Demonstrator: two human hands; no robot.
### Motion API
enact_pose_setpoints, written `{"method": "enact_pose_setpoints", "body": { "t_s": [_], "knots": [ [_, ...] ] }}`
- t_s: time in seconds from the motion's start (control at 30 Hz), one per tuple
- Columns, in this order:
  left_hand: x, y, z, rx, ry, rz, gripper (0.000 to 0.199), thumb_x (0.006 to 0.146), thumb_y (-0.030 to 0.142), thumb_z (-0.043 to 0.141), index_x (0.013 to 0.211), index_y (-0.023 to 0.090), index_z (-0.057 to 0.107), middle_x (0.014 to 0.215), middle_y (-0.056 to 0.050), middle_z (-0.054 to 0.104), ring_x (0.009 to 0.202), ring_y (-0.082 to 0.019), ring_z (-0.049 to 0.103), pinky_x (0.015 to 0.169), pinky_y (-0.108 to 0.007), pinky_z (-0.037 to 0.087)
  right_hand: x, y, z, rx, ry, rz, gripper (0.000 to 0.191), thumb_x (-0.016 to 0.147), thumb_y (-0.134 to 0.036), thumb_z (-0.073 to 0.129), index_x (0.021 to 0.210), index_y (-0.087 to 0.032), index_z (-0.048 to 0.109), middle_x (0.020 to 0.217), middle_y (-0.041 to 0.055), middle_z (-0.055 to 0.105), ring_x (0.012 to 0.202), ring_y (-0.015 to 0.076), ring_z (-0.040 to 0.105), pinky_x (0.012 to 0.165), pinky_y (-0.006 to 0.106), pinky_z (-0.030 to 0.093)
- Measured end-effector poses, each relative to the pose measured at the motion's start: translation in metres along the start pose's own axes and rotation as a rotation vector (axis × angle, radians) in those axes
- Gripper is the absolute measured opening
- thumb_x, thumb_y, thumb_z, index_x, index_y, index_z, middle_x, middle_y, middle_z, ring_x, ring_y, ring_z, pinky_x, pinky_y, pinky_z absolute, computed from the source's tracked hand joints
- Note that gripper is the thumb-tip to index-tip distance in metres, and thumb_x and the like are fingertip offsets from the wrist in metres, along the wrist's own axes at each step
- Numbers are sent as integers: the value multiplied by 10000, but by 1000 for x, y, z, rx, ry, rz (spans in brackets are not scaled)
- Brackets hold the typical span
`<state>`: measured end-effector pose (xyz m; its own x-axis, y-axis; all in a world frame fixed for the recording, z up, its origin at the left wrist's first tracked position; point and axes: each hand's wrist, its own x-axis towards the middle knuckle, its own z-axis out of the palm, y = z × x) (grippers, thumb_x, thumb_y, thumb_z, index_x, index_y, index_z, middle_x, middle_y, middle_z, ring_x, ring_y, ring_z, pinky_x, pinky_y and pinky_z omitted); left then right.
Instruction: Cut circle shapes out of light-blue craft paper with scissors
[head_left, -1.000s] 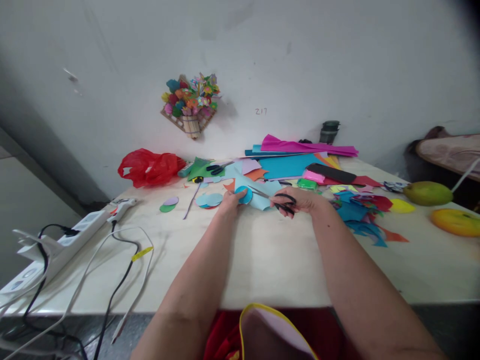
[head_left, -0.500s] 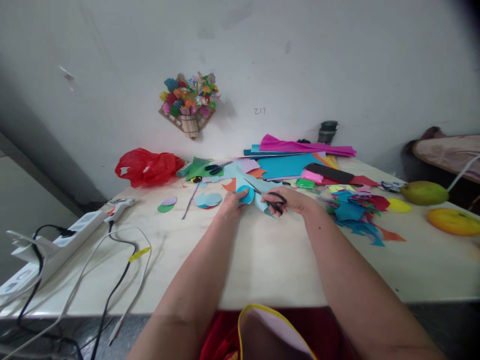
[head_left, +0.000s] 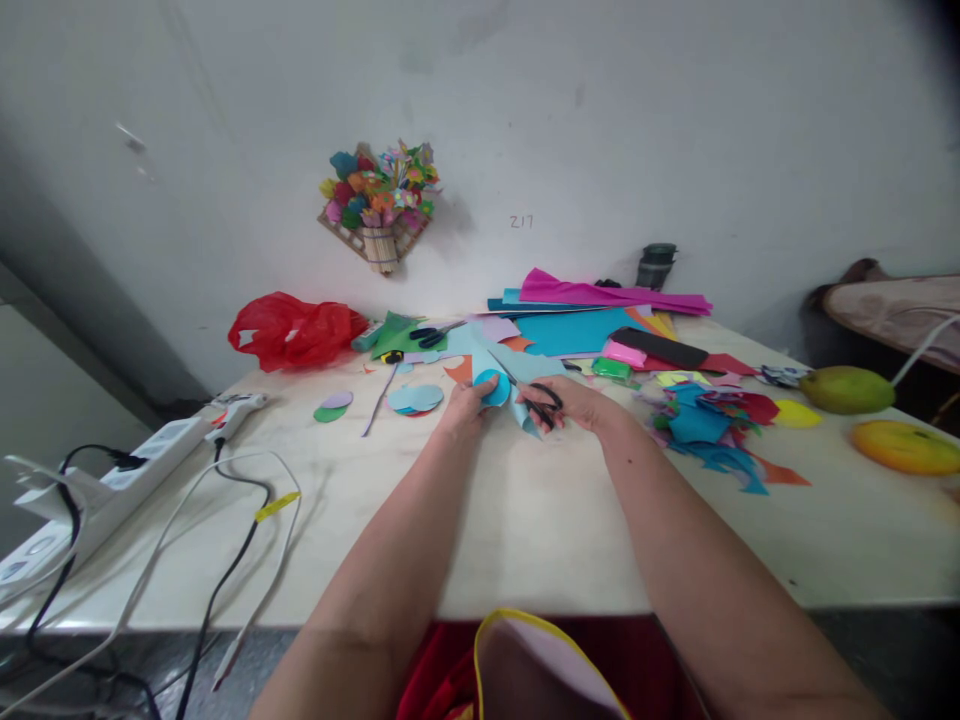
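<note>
Over a pale tabletop (head_left: 555,540), the left hand (head_left: 466,406) pinches a blue disc (head_left: 495,390) against light-blue paper (head_left: 544,367); the right hand (head_left: 571,400) clasps scissors (head_left: 518,383) slanting forward-left, just right of the disc

Black-handled scissors (head_left: 517,383), slanted across pale blue paper (head_left: 544,368), brighter blue disc (head_left: 498,390) overlapping its left side

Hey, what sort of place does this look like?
Likely a craft workspace, possibly at home: scissors in the right hand, a heap of colorful scraps on the table, and handmade-looking flowers on the wall.
</note>
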<state>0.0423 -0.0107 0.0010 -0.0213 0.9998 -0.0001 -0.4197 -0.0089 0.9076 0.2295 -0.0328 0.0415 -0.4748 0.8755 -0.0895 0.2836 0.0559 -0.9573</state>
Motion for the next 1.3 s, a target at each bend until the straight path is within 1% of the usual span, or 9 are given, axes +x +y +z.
{"method": "enact_pose_setpoints", "body": {
  "t_s": [0.2,0.4,0.53,0.67,0.93,1.13,1.3],
  "knots": [
    [0,1,-1,-11,23,-27,345,516,282,937,597,183,617,572,-13,617,545,-141,550,573,-296,459,1,1,4,-16,29,-7,423,726,-550,785,757,-177,588,577,10,634,439,114,571,360,215,296],
    [1,2,0,-31,42,-36,384,483,289,951,618,170,612,580,-7,622,548,-132,557,575,-280,460,1,-1,7,-8,38,-28,408,746,-528,753,687,-185,541,558,1,599,415,102,538,353,220,281],
    [0,2,1,-29,52,-35,355,526,281,936,615,164,613,574,-1,606,534,-122,543,570,-280,450,1,-1,7,-15,45,-26,396,751,-508,745,656,-189,532,554,-1,596,407,93,528,346,213,278],
    [1,2,1,-18,52,-38,340,566,274,924,612,168,604,583,1,604,540,-122,551,595,-291,462,2,0,7,-18,47,-37,371,772,-483,719,646,-190,529,550,2,596,404,92,524,341,213,275],
    [1,2,-1,-17,69,-47,345,551,276,931,610,184,604,575,-6,616,581,-151,574,616,-310,480,6,4,6,-25,50,-45,350,757,-443,737,640,-195,519,533,-7,583,397,91,505,343,218,272],
    [2,3,-1,-28,75,-39,342,543,262,923,605,180,597,577,0,602,554,-135,546,599,-304,453,4,2,6,-14,43,-38,360,733,-448,727,614,-199,496,517,-10,574,388,91,506,340,218,258],
    [1,5,-1,-33,72,-36,364,525,274,934,595,188,587,570,0,594,551,-131,532,581,-294,451,3,0,6,-6,49,-43,293,722,-382,709,618,-195,510,508,-11,571,378,88,505,339,218,255]
  ]
}}
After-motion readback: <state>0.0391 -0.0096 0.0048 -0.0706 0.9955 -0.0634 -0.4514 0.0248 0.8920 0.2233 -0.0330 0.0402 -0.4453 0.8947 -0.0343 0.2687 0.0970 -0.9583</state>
